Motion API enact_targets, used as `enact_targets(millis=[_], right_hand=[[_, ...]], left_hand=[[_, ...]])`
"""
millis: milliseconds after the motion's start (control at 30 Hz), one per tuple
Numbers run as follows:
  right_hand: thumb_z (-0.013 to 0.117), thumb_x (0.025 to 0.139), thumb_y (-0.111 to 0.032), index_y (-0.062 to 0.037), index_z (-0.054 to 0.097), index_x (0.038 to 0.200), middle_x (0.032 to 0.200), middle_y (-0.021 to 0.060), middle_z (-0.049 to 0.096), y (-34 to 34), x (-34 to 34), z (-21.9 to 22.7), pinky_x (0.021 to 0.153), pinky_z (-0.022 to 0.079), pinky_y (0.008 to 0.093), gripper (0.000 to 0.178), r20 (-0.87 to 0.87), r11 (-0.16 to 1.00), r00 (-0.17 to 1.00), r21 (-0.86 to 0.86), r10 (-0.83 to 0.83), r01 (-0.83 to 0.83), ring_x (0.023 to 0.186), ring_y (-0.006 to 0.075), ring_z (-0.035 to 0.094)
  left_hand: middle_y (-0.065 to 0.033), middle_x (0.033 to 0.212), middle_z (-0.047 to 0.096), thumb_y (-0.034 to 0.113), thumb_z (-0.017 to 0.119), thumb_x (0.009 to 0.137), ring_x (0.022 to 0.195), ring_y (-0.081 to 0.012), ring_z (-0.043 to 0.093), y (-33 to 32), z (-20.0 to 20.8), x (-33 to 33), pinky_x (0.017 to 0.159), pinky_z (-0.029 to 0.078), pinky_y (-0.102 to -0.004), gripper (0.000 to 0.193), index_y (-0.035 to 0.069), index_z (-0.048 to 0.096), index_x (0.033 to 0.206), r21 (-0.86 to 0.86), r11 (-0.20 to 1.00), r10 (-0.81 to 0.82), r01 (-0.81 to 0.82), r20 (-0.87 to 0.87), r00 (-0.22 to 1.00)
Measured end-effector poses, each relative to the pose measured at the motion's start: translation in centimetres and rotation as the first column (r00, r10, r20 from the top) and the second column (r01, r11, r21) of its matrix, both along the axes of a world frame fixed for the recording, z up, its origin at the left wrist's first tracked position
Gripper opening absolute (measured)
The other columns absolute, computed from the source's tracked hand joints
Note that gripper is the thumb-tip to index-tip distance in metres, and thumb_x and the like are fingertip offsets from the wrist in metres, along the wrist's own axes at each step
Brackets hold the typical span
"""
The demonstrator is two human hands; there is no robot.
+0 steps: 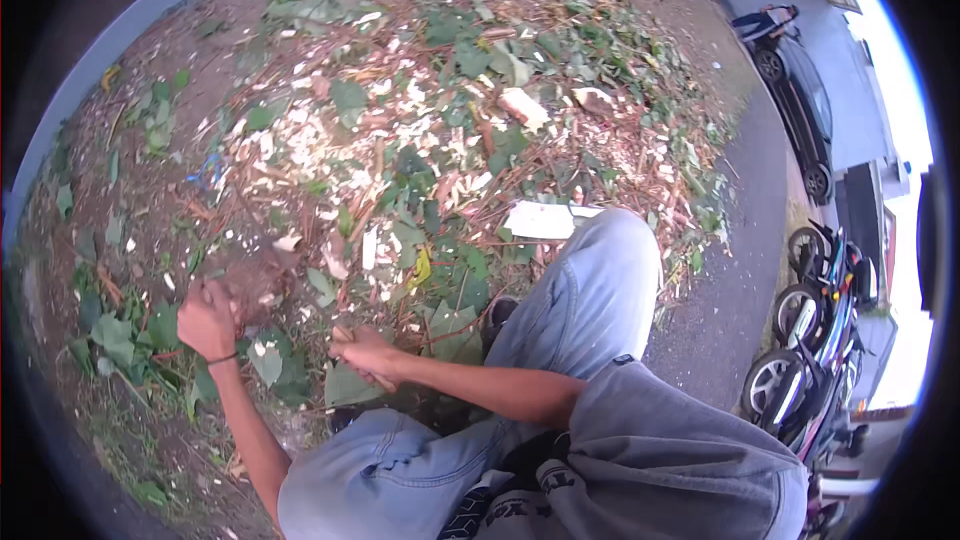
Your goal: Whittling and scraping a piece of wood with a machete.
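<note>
My left hand (pixel 208 320), with a dark band at its wrist, is closed in a fist low over the leafy ground. Beside its fingers is a blurred brown shape (pixel 262 278); I cannot tell what it is or whether the fist grips it. To the right, my right hand (pixel 368 355) is wrapped round a short tan handle, wooden-looking (pixel 343 336). No blade or head of it can be made out. Big green leaves (pixel 350 386) lie under and around both hands.
Pale wood chips (pixel 410 120), a cut wood chunk (pixel 523 108) and a white flat piece (pixel 543 221) litter the ground. A low wall (pixel 50 130) curves along the left. Parked motorcycles (pixel 800 340), a dark car (pixel 797 110) and people (pixel 765 22) are off right.
</note>
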State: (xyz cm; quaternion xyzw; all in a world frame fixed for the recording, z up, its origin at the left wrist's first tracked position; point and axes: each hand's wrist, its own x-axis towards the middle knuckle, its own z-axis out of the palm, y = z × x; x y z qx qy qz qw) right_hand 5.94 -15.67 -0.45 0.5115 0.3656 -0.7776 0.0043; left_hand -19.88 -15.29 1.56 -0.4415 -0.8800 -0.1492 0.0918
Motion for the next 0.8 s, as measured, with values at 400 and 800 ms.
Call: enact_targets(millis=[400, 800], right_hand=[[0.060, 0.082, -0.019, -0.0032, 0.053, 0.077, 0.054, 0.0005, 0.043, 8.7, 0.9, -2.4, 0.035, 0.032, 0.0294, 0.019, -0.005, 0.995, 0.996, -0.044, 0.087, -0.087, 0.039, 0.0109, 0.040], [0.057, 0.091, -0.025, -0.0084, 0.044, 0.076, 0.053, -0.0053, 0.033, 19.7, -0.4, 22.6, 0.040, 0.030, 0.0237, 0.025, -0.644, 0.786, 0.758, 0.412, -0.107, 0.461, 0.042, 0.0046, 0.033]], left_hand=[[-0.0156, 0.077, 0.069, 0.032, 0.046, 0.096, 0.067, -0.0368, 0.067, 6.8, -1.7, 1.4, 0.055, 0.051, -0.0480, 0.032, 0.009, 0.067, 0.101, 0.101, 0.989, -0.104, 0.110, -0.059, 0.993], [-0.0236, 0.063, 0.063, 0.024, 0.048, 0.090, 0.057, -0.0427, 0.063, 8.6, 0.3, 0.6, 0.054, 0.050, -0.0526, 0.026, 0.003, 0.061, 0.081, 0.145, 0.989, -0.033, 0.038, -0.041, 0.999]])
